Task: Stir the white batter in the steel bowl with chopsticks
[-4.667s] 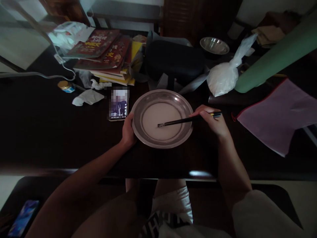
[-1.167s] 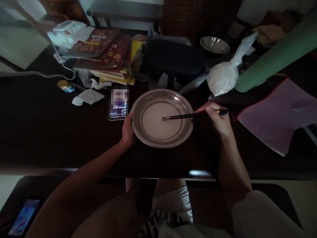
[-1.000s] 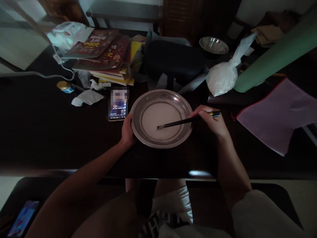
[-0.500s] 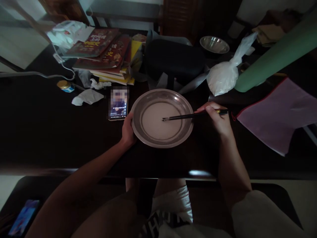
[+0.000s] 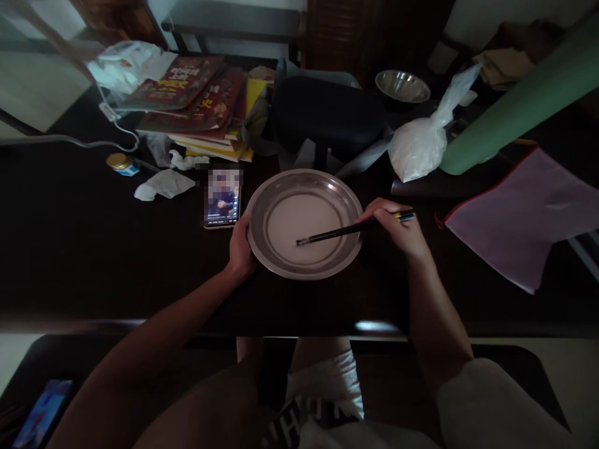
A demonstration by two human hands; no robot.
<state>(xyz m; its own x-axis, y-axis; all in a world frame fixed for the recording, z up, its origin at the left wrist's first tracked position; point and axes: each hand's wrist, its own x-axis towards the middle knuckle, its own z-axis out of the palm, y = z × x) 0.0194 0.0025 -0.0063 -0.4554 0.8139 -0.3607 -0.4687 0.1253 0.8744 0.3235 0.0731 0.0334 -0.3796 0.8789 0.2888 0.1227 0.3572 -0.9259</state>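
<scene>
A round metal bowl (image 5: 259,245) stands on the dark table in front of me, holding a whitish liquid (image 5: 299,215). My left hand (image 5: 242,246) grips the bowl's left rim, its fingers partly hidden behind the side. From the right, my right hand (image 5: 395,226) is closed around black chopsticks (image 5: 334,233). Their tips, coated with something pale, lie in the liquid left of the bowl's middle. Just left of the bowl is a phone (image 5: 223,202) with a lit screen.
Books (image 5: 187,93) are piled at the back left, near crumpled tissues (image 5: 166,184) and a small jar (image 5: 122,164). Behind the bowl sits a black case (image 5: 327,112). To the right are a knotted bag of white powder (image 5: 418,148), a green cylinder (image 5: 515,109), a purple cloth (image 5: 510,218) and another metal bowl (image 5: 402,86).
My right hand has moved left and slightly down, and the chopstick tips have shifted toward the lower left in the liquid. My left hand stays on the rim.
</scene>
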